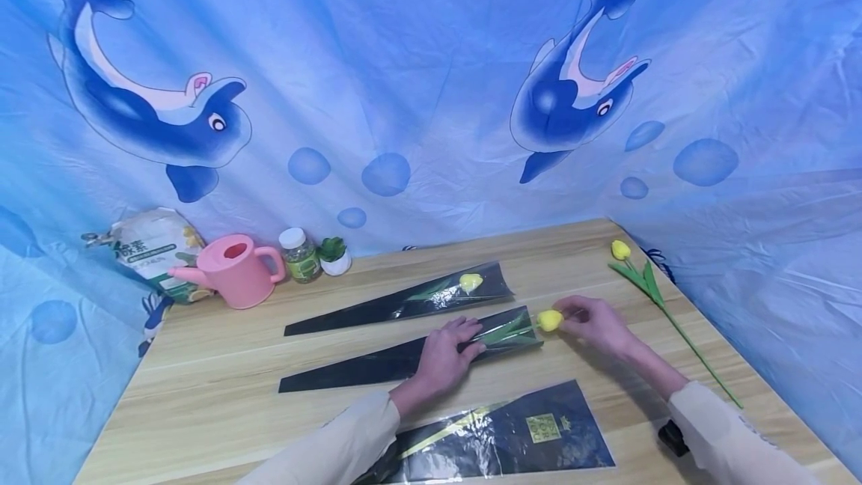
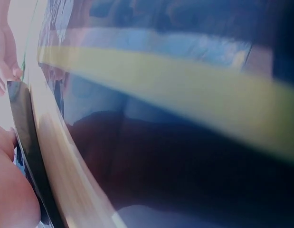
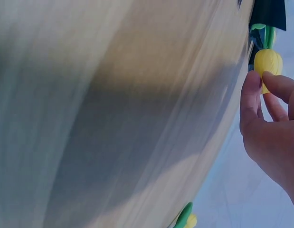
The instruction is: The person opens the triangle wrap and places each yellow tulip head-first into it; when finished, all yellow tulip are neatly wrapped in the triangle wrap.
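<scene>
Lying across the middle of the wooden bench [image 1: 202,395], a yellow tulip [image 1: 550,319] has its stem and leaves tucked into the wide mouth of a long black wrapping sleeve [image 1: 377,367], with the bloom poking out just past the opening. The right hand [image 1: 592,322] pinches that bloom between thumb and fingertips [image 3: 253,92]. The left hand [image 1: 444,356] lies flat on the sleeve near its mouth, fingers straight, pressing it to the bench. Just behind, a second sleeve [image 1: 377,307] already holds a yellow flower [image 1: 471,281]. A loose tulip [image 1: 621,250] lies near the right edge, well apart from the hands. A flat black wrapper [image 1: 539,432] with a yellow label sits at the near edge. At the back left stand a pink watering can [image 1: 232,272], a small jar [image 1: 299,254], a tiny potted plant [image 1: 333,254] and a bag [image 1: 151,245], against a blue dolphin curtain [image 1: 431,58].
</scene>
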`<state>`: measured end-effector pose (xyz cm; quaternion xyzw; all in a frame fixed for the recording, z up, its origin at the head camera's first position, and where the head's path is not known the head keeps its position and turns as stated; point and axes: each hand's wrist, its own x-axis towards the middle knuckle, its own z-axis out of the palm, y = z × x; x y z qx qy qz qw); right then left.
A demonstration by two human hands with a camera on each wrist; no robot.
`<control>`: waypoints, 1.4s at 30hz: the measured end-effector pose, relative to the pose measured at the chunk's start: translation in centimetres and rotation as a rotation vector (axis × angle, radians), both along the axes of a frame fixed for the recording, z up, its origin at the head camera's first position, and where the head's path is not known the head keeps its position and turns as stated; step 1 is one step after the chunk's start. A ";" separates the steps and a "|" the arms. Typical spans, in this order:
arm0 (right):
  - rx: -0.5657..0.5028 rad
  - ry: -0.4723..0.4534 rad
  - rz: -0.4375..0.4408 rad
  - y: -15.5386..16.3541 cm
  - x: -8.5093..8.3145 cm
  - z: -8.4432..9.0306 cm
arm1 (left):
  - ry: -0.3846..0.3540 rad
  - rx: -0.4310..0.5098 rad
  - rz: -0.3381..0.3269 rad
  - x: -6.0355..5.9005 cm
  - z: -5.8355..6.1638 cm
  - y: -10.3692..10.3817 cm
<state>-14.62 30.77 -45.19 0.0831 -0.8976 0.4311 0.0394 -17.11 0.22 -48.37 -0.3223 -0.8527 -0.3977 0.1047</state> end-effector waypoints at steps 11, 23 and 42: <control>-0.102 -0.064 0.023 -1.0 -0.3 -0.4 | 0.012 -0.010 -0.006 -0.1 0.0 0.0; -0.176 -0.104 0.036 -1.5 -0.5 -0.3 | 0.027 0.009 -0.021 -0.2 0.1 0.2; -0.247 -0.236 0.186 -2.3 -0.6 0.0 | 0.040 -0.016 -0.011 -0.1 0.2 0.4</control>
